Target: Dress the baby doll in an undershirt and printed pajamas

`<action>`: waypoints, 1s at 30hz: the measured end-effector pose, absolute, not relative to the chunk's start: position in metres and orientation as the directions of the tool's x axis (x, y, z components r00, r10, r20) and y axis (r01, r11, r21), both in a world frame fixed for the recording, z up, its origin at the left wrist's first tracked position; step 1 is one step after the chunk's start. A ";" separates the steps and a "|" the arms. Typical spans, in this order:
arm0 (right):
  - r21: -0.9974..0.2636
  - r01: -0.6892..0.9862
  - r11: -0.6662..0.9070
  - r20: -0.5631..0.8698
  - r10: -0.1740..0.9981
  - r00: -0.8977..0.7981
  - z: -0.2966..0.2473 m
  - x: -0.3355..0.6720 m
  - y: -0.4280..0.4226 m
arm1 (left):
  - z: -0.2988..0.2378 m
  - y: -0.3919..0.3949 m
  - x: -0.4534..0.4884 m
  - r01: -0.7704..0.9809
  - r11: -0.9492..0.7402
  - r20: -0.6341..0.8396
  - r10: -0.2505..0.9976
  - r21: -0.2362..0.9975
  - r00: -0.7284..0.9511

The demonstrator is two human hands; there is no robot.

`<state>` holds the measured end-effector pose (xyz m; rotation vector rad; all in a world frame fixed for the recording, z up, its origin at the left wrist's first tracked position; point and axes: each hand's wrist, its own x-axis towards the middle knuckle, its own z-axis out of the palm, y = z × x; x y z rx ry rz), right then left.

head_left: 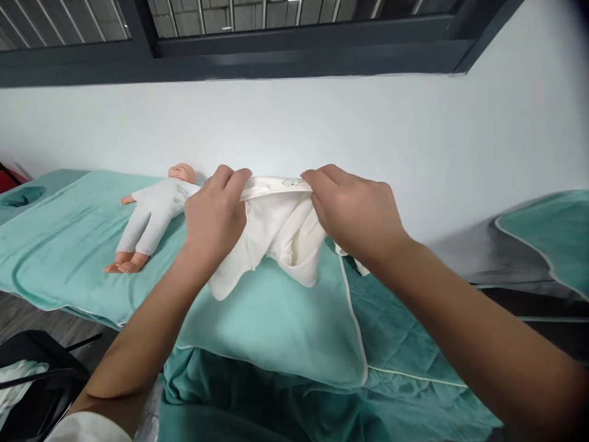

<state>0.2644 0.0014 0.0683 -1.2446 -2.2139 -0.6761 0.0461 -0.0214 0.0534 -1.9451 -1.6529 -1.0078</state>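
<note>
So there's a white garment (289, 224) being held up in the air by 2 bare hands, right over a light green pillow (276, 334). The left hand (215, 205) pinches the top edge at 1 end, thumb and fingers clamped together on it. The right hand (356, 209) has the other end pinched the same way, so the edge between them is pulled pretty straight. There's a little print on that strip, too small to make out. The rest of the garment just hangs down in loose folds, with a bit poking out past the right hand.

Over on the left a doll (159, 205) lies on its back on a light green sheet (50, 245), head towards the wall (294, 123), bare feet pointing towards the near edge. It's got a white suit on. Darker green quilted bedding (405, 331) runs under the pillow's right side. There's a black bag (41, 350) at lower left, another green piece (552, 236) by the wall at far right, and a dark window frame (294, 52) up top.
</note>
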 end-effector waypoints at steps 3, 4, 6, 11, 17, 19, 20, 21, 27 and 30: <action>0.044 0.864 0.502 0.589 0.685 -0.428 0.059 0.279 0.000 | 0.051 -0.026 0.029 0.940 -0.254 0.691 0.722 0.227 0.028; -0.015 0.855 0.519 0.577 0.702 -0.416 0.053 0.285 -0.001 | 0.049 -0.028 0.023 0.924 -0.273 0.683 0.730 0.269 0.017; -0.142 0.829 0.541 0.561 0.734 -0.382 0.041 0.297 -0.003 | 0.044 -0.034 0.012 0.887 -0.294 0.660 0.751 0.356 -0.016; -0.361 0.816 0.451 0.455 0.849 -0.268 0.027 0.320 -0.005 | 0.043 -0.043 -0.012 0.871 -0.185 0.499 0.863 0.456 -0.077; -0.284 0.915 0.285 0.192 0.952 -0.237 0.017 0.311 0.048 | 0.018 0.015 -0.029 0.960 0.054 0.262 0.956 0.276 -0.129; -0.209 0.932 0.295 0.185 0.948 -0.258 -0.004 0.291 0.068 | -0.009 0.039 -0.018 0.977 0.105 0.314 0.936 0.188 -0.161; -0.169 0.941 0.294 0.213 0.943 -0.256 -0.018 0.278 0.074 | -0.026 0.048 -0.009 0.984 0.113 0.386 0.909 0.141 -0.159; -0.130 0.940 0.316 0.279 0.921 -0.271 -0.035 0.262 0.077 | -0.043 0.054 0.002 0.992 0.081 0.437 0.892 0.094 -0.115; -0.315 0.832 0.457 0.288 0.881 -0.375 -0.134 0.183 0.074 | -0.128 0.060 0.048 0.969 -0.131 0.227 0.970 0.208 0.083; -0.330 0.887 0.324 0.202 0.942 -0.269 -0.152 0.181 0.087 | -0.139 0.069 0.037 0.974 -0.088 0.196 0.979 0.209 0.046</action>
